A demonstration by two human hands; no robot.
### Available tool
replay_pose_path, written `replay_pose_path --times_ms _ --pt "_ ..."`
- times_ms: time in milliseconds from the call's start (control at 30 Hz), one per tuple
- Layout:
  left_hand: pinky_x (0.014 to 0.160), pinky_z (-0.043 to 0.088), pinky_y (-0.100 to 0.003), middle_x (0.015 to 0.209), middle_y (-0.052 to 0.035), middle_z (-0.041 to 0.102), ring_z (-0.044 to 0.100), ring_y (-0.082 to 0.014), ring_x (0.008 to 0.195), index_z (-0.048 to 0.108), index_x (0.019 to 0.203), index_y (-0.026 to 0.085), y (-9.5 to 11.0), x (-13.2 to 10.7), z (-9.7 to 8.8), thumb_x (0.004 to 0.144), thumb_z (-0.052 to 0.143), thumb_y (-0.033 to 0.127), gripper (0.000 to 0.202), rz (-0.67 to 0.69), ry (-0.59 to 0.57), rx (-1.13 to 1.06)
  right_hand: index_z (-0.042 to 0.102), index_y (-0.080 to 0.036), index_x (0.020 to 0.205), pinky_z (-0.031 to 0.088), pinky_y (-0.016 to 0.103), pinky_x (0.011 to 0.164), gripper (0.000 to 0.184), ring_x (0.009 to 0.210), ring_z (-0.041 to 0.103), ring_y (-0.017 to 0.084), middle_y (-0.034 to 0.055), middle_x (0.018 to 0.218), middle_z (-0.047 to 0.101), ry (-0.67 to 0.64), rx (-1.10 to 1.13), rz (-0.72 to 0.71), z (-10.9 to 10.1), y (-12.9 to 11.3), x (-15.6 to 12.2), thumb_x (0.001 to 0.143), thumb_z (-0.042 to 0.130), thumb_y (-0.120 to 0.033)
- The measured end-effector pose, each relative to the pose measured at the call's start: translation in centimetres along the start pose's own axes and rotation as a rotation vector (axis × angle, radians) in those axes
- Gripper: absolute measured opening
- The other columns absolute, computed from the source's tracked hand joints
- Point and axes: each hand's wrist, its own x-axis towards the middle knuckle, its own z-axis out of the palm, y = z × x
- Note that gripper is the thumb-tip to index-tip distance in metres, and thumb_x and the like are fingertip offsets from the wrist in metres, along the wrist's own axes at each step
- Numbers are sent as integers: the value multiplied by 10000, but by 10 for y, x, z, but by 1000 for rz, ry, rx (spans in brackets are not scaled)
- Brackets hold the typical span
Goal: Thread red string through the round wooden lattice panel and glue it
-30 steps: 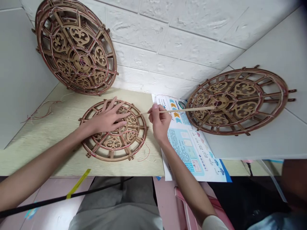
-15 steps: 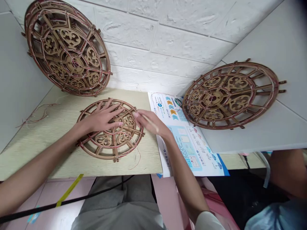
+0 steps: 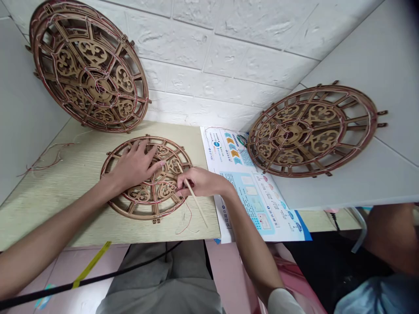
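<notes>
A round carved wooden disc [image 3: 144, 205] strung with red thread lies flat on the pale wooden table [image 3: 65, 209]. My left hand [image 3: 135, 163] rests flat on its middle with fingers spread. My right hand [image 3: 199, 182] is at the disc's right rim, fingers pinched round a thin wooden stick [image 3: 196, 200]. The stick's upper end touches the disc's carving and its lower end points toward the table's front edge. Loose red thread [image 3: 186, 220] trails off the disc below my right hand.
A second carved disc [image 3: 88, 69] leans on the white brick wall at the back left. A third disc [image 3: 310, 131] leans at the right, over a printed instruction sheet [image 3: 258, 196]. Red thread scraps [image 3: 42, 159] lie at the far left. Another person's arm [image 3: 393, 235] shows at the lower right.
My right hand swung the stick away from the right-hand disc and brought it down to the flat disc's right rim. My left hand stayed pressed on the disc.
</notes>
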Motion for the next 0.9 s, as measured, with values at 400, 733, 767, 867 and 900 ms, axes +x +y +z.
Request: replay_pose_path --times_ms 400,733,767,867,900 --pt "1122 412 -616 1599 -168 371 367 -395 1446 467 1532 148 -7 7 15 1063 377 525 609 85 46 48 561 -152 800 322 224 516 290 549 450 84 20 695 664 117 465 77 -1 -9 -1 858 728 -382" --pt "1159 384 -589 1529 -114 461 404 -348 1413 531 1466 194 -17 12 28 1056 396 555 562 214 173 -38 532 -167 743 328 214 487 294 496 408 75 -54 534 494 115 538 126 4 0 1 877 713 -357" --pt "1148 395 -593 1529 -115 462 409 -350 1409 532 1463 195 -17 12 27 1056 397 555 560 211 171 -36 515 -168 712 300 213 482 300 499 376 71 -57 532 457 122 480 119 5 1 2 898 679 -337" --pt "1129 408 -608 1539 -121 453 418 -361 1403 528 1469 194 -16 11 26 1055 400 554 563 199 152 -31 478 -166 650 233 220 482 338 524 298 68 -52 554 372 169 295 87 6 3 2 932 611 -296" --pt "1129 406 -613 1541 -122 451 420 -364 1402 528 1470 194 -15 11 26 1054 404 553 563 195 146 -31 481 -163 644 227 223 486 348 532 294 69 -47 560 375 180 247 79 6 2 1 939 603 -303"
